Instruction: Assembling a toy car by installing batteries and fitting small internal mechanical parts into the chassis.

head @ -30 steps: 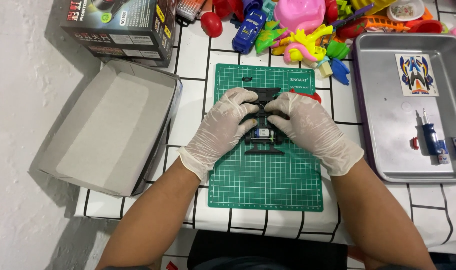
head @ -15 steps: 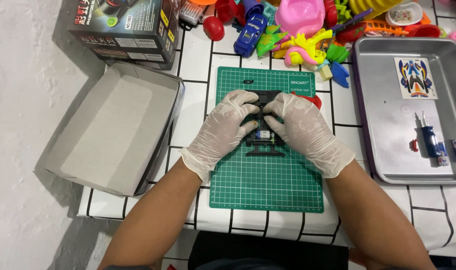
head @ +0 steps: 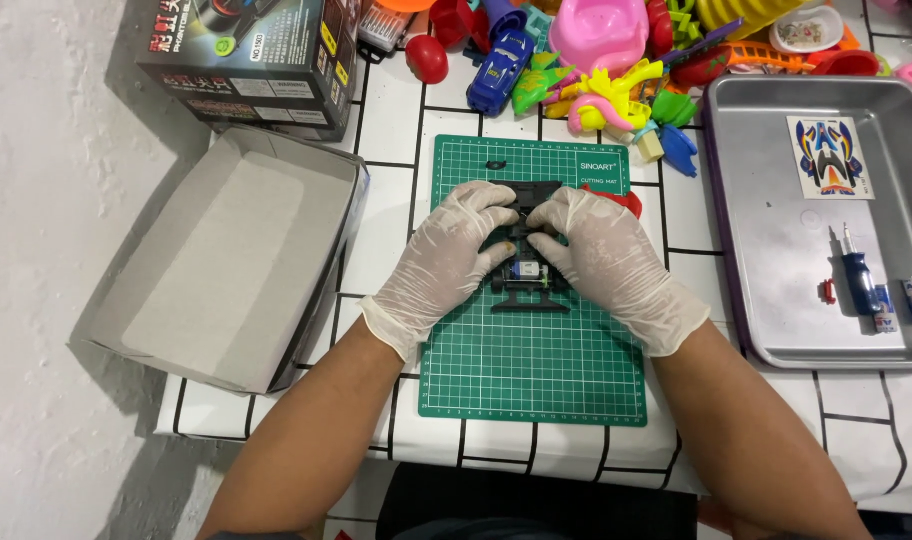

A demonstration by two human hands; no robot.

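The black toy car chassis [head: 529,272] sits at the centre of the green cutting mat [head: 532,360], where I see my left hand [head: 446,258] at 9 o'clock and right hand [head: 606,258] at 3 o'clock, both gloved grips clasping it, the steel tray [head: 766,300] farther out at 3 o'clock.

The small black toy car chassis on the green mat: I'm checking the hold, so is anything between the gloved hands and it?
Nothing visible: the left hand and right hand both rest directly on the small black toy car chassis over the green cutting mat.
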